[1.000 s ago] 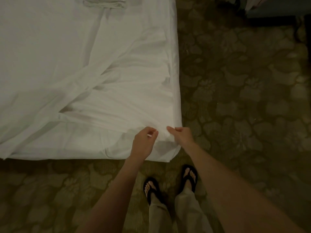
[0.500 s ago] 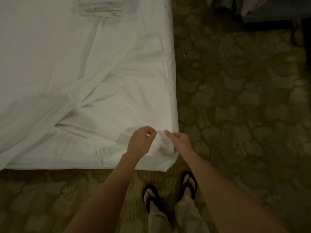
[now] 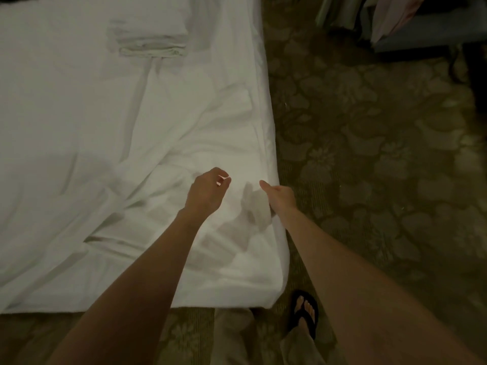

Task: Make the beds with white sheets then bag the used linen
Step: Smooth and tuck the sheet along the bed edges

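Observation:
A white sheet [image 3: 110, 133] covers the bed, creased in long folds toward the near right corner. My left hand [image 3: 208, 192] is over that corner area, its fingers pinched together on the sheet's fabric. My right hand [image 3: 280, 196] is at the bed's right edge, thumb pointing forward and fingers curled around the sheet's edge. A small raised fold of sheet casts a shadow between the two hands. A stack of folded white linen [image 3: 151, 42] lies flat on the bed farther up.
Patterned green carpet [image 3: 369, 167] runs along the bed's right side and foot. A dark piece of furniture with cloths hanging on it [image 3: 411, 27] stands at the top right. My foot in a black flip-flop [image 3: 304, 312] is beside the bed corner.
Both hands have moved from the bed's bottom corner farther up the mattress along the right edge. I have stepped closer, and the folded linen has come further into view.

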Demonstrator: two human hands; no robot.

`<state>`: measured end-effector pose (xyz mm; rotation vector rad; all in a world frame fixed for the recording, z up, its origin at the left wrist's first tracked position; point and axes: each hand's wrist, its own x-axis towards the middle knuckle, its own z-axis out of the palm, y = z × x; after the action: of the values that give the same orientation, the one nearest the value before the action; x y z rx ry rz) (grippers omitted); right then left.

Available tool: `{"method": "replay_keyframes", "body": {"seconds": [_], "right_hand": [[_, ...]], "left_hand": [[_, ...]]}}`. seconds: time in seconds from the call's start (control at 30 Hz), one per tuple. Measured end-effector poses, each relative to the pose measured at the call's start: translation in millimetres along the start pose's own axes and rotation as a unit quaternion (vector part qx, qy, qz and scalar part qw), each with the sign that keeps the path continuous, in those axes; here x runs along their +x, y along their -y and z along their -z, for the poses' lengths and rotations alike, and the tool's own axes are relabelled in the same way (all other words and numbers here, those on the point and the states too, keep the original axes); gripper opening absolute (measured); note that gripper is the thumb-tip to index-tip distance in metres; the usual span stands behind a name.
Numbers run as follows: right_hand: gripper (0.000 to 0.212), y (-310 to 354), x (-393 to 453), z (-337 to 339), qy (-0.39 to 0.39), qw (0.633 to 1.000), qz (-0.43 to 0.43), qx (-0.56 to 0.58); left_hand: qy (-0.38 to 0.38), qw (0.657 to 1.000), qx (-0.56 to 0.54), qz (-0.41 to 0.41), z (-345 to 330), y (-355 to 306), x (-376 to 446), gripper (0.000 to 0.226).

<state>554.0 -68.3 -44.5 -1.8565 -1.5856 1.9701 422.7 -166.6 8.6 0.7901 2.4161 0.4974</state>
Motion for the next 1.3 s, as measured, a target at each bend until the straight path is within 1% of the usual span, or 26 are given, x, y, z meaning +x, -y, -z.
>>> {"method": "replay_keyframes", "body": {"seconds": [0.13, 0.2, 0.27, 0.33, 0.43, 0.47, 0.5, 0.57, 0.6, 0.63, 0.7, 0.77, 0.83, 0.9, 0.97, 1.03, 1.1, 1.17, 1.2, 1.27, 1.3], "right_hand": [[0.032, 33.1, 35.0, -19.4, -0.035, 0.999, 0.001, 0.028], [0.039, 55.5, 57.2, -31.2, -0.065, 0.997, 0.016, 0.031], [0.041, 81.6, 78.6, -44.2, -0.092, 0.995, 0.036, 0.030], [0.039, 110.1, 101.2, -54.8, -0.121, 0.990, 0.053, 0.050], [0.050, 149.3, 132.5, -63.7, -0.146, 0.986, 0.055, 0.067], [0.052, 161.1, 142.4, -66.7, -0.150, 0.986, 0.050, 0.056], [0.052, 170.8, 151.9, -69.5, -0.154, 0.986, 0.047, 0.039], [0.048, 182.5, 168.4, -76.4, -0.164, 0.985, 0.051, 0.009], [0.043, 184.8, 175.2, -79.8, -0.172, 0.983, 0.062, 0.006], [0.041, 185.2, 180.5, -82.5, -0.180, 0.981, 0.074, 0.011], [0.046, 183.9, 183.8, -84.4, -0.198, 0.975, 0.095, 0.032], [0.050, 179.2, 184.9, -82.0, -0.210, 0.971, 0.107, 0.044], [0.051, 175.7, 186.6, -76.5, -0.235, 0.965, 0.109, 0.048], [0.051, 172.6, 192.2, -71.4, -0.253, 0.961, 0.094, 0.061], [0.049, 171.1, 197.1, -69.8, -0.250, 0.964, 0.067, 0.063], [0.048, 170.2, 200.2, -69.3, -0.240, 0.968, 0.052, 0.061], [0.049, 170.3, 198.6, -67.6, -0.232, 0.970, 0.041, 0.064], [0.052, 171.0, 195.1, -63.2, -0.224, 0.971, 0.024, 0.084], [0.052, 171.0, 191.3, -60.4, -0.216, 0.971, 0.012, 0.101], [0.051, 168.2, 179.0, -54.5, -0.190, 0.972, -0.017, 0.135], [0.051, 163.6, 171.8, -51.4, -0.175, 0.973, -0.027, 0.147]], "left_hand": [[-0.022, 0.999, 0.002, -0.035, 28.5, 4.8, 69.8, 0.027], [-0.040, 0.996, 0.042, -0.071, 43.4, 4.4, 110.7, 0.030], [-0.052, 0.992, 0.083, -0.084, 57.3, 3.4, 148.2, 0.036], [-0.050, 0.992, 0.091, -0.072, 66.1, 2.1, 182.8, 0.045], [-0.009, 0.997, 0.075, -0.033, 67.6, 9.8, 229.5, 0.059], [0.005, 0.997, 0.075, -0.028, 64.6, 14.2, 240.5, 0.059], [0.010, 0.996, 0.079, -0.032, 61.0, 18.1, 248.3, 0.053], [-0.011, 0.996, 0.067, -0.060, 55.2, 23.0, 257.1, 0.032], [-0.019, 0.996, 0.045, -0.074, 55.1, 23.4, 259.9, 0.027], [-0.028, 0.995, 0.022, -0.090, 57.1, 22.5, 263.4, 0.031], [-0.039, 0.992, -0.004, -0.120, 64.4, 16.7, 275.8, 0.041], [-0.021, 0.990, -0.002, -0.140, 72.3, 3.8, 293.6, 0.045], [0.025, 0.988, 0.019, -0.154, 73.7, -14.1, 314.1, 0.051], [0.066, 0.984, 0.052, -0.156, 69.3, -31.2, 332.2, 0.054], [0.097, 0.981, 0.093, -0.136, 59.6, -33.2, 348.7, 0.051], [0.104, 0.980, 0.128, -0.110, 48.8, -25.6, 358.1, 0.047], [0.064, 0.984, 0.133, -0.098, 41.3, -19.9, 357.4, 0.045], [-0.012, 0.984, 0.115, -0.137, 39.0, -21.9, 347.2, 0.035], [-0.047, 0.980, 0.101, -0.166, 38.9, -25.4, 336.9, 0.038], [-0.094, 0.966, 0.093, -0.223, 36.5, -27.8, 307.8, 0.051], [-0.095, 0.958, 0.113, -0.246, 31.2, -26.8, 290.1, 0.053]]}}
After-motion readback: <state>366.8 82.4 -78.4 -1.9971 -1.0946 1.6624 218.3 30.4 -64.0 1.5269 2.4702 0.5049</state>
